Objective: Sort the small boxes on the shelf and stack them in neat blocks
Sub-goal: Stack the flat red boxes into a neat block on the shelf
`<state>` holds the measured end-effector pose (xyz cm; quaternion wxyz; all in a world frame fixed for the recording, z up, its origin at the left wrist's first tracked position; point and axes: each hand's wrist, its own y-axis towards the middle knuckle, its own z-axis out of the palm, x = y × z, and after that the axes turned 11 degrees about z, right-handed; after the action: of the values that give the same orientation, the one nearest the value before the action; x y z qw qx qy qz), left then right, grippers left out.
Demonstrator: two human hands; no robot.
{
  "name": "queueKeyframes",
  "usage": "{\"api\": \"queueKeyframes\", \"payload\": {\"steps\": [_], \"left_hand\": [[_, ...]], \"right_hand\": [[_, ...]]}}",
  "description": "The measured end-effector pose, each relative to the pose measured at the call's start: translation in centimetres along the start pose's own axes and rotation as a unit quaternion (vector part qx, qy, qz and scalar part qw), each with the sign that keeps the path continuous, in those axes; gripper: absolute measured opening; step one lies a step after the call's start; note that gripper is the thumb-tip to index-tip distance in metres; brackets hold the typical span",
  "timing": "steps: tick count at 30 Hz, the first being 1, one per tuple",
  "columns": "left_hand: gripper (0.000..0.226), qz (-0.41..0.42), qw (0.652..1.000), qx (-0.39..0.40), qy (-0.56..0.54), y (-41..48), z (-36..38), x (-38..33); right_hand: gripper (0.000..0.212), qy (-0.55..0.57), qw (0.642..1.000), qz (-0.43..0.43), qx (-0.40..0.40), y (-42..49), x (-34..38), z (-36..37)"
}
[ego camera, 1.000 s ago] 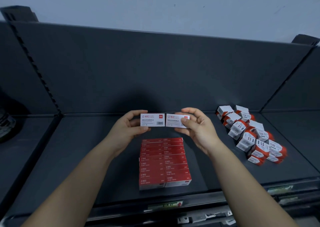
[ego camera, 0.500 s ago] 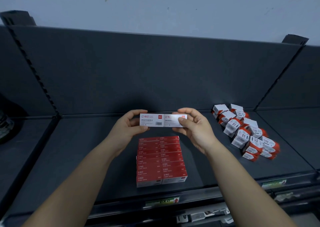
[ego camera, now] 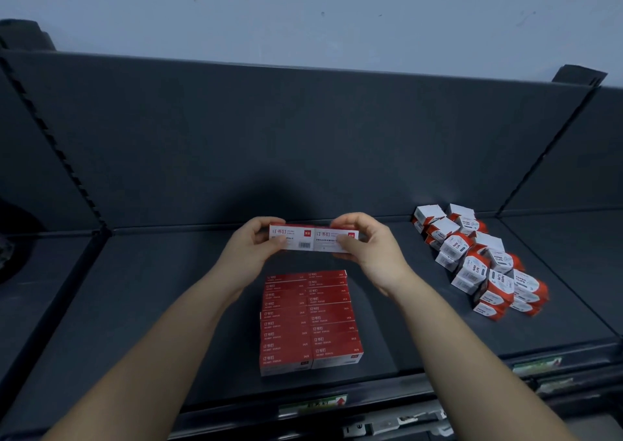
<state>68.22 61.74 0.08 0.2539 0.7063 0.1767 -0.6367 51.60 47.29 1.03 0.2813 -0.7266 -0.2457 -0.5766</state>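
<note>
Closing the gap seen a second ago, the two flat white cardboard boxes with red printing now butt end to end as one strip, lifted clear of the dark grey metal shelf deck [ego camera: 151, 305] towards its back edge. The left hand [ego camera: 247, 253] pinches the left box [ego camera: 291, 238], thumb on the front face and fingers curled behind. The right box [ego camera: 332, 238] touches it, and the right hand [ego camera: 376, 255] grips that one the same way. Squared up like this, the pair looks ready to go down as one layer, so the step in hand is probably placing, not sorting.

A dark object [ego camera: 10, 248] too dim to identify sits in the neighbouring bay at the far left. At the middle, near the front edge, lies the neat red block of matching boxes [ego camera: 310, 322], two columns wide, nearer the person than the held pair. Towards the right edge a loose heap of white and orange-red cartons [ego camera: 478, 258] waits unsorted, so much of the task remains. Green and white price labels [ego camera: 313, 403] run along the front rail. Behind stands the dark back panel [ego camera: 303, 137], and above it a pale blue painted wall [ego camera: 303, 9].
</note>
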Motion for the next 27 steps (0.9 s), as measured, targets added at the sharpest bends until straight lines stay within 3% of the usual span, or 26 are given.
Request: {"api": "queueKeyframes", "payload": {"steps": [10,18,27], "left_hand": [[0.015,-0.063,0.995,0.014,0.071,0.1,-0.5,3.5],[0.007,-0.09,0.987,0.049,0.125,-0.6,-0.4,5.3],[0.023,-0.091,0.983,0.041,0.156,-1.4,0.5,4.9]], "right_hand": [[0.032,-0.151,0.988,-0.007,0.015,1.9,-3.5,1.0],[0.028,-0.104,0.993,0.041,0.026,1.4,-5.3,1.3],[0.026,-0.063,0.995,0.062,0.045,0.5,-5.9,1.6]]}}
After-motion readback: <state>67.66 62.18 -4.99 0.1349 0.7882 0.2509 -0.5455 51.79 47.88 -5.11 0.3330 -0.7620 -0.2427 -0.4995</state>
